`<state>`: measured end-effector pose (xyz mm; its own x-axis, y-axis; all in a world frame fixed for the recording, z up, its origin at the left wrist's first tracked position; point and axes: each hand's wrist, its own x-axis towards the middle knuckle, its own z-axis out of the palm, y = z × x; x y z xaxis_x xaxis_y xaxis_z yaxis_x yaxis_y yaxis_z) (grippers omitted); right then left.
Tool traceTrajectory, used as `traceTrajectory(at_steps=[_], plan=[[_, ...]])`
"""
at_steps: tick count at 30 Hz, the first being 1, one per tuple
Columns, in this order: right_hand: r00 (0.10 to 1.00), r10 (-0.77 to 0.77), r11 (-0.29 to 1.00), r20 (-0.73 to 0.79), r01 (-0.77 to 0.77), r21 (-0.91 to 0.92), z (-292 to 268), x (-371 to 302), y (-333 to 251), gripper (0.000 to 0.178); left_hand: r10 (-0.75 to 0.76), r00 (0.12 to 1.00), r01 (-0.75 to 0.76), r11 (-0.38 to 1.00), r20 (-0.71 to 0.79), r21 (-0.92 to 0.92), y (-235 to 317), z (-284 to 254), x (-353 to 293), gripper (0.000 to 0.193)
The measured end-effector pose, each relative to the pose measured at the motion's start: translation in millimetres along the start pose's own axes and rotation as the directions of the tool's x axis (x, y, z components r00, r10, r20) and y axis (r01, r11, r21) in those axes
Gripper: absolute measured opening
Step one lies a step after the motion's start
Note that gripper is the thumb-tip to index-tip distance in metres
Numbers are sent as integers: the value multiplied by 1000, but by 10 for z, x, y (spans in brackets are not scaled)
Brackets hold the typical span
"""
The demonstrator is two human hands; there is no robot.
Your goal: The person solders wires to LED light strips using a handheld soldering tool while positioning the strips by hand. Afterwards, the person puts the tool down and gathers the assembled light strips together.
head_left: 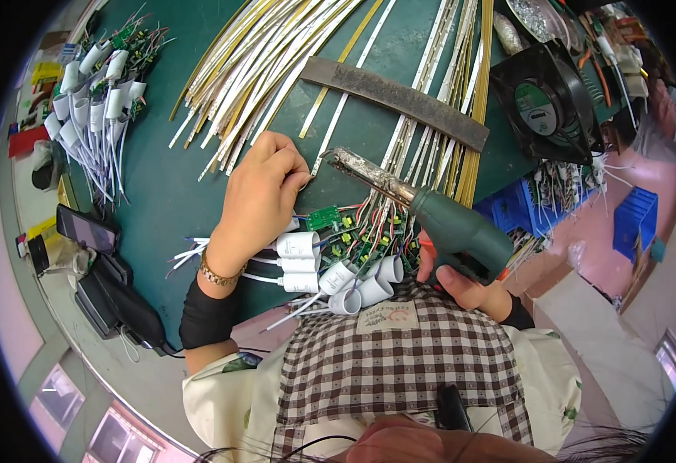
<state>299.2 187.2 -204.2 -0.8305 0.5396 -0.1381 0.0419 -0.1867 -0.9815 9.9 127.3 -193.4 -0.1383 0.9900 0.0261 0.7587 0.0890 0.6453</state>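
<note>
My left hand [264,189] is closed, its thumb and fingertips pinched at the lower end of a narrow white LED strip [343,102]. In my right hand [461,285] is a green soldering gun [461,231], its tarnished metal tip reaching left toward the pinched strip end but apart from it. A dark flat bar [396,99] lies across the strips. Below the gun, green circuit boards [324,217] with red and white wires join several strips. White plastic lamp caps [299,245] with white leads lie between my hands, against my checked apron.
Loose white and yellow LED strips [268,69] fan out over the green table [168,231]. A pile of wired white caps [95,108] lies far left, above a phone [87,229]. A black fan [546,108] stands at the right, near a blue bin [534,212].
</note>
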Motion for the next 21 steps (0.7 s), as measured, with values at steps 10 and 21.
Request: traceTrajectory(at_steps=[10,21], plan=[[998,38,999,-51,-37,20,0,-31,16,16,12,1000,-12,1000,1,-28,-10,-4,19,9],[999,11,997,48,-7,-71,1,-125,98,44,23,999,-24,999,32,40,-13,-18,-3,9]])
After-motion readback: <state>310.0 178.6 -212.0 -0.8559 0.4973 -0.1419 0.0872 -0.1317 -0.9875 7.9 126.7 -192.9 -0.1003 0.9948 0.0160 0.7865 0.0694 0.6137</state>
